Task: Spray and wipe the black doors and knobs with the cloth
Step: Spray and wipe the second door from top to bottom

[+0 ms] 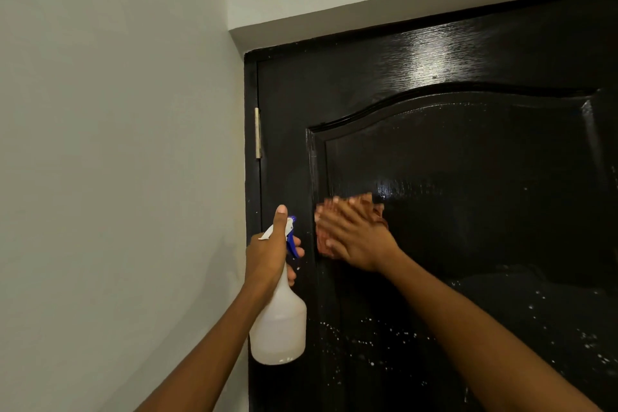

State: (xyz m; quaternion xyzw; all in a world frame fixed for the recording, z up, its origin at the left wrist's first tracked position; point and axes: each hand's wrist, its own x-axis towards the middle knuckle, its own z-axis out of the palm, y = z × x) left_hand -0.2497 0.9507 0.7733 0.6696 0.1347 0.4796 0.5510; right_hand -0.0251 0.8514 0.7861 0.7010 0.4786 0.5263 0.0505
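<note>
A glossy black panelled door (468,177) fills the right half of the view. My left hand (269,249) grips the neck of a white spray bottle (279,328) with a blue trigger, held upright beside the door's left edge. My right hand (351,234) presses a reddish-brown cloth (376,207) flat against the door's raised panel; fingers are straight and blurred by motion. White spray droplets (351,338) speckle the lower part of the door. No knob is in view.
A pale grey wall (117,160) stands to the left of the black door frame. A metal hinge (257,132) sits on the door's left edge. A white lintel (401,3) runs above the door.
</note>
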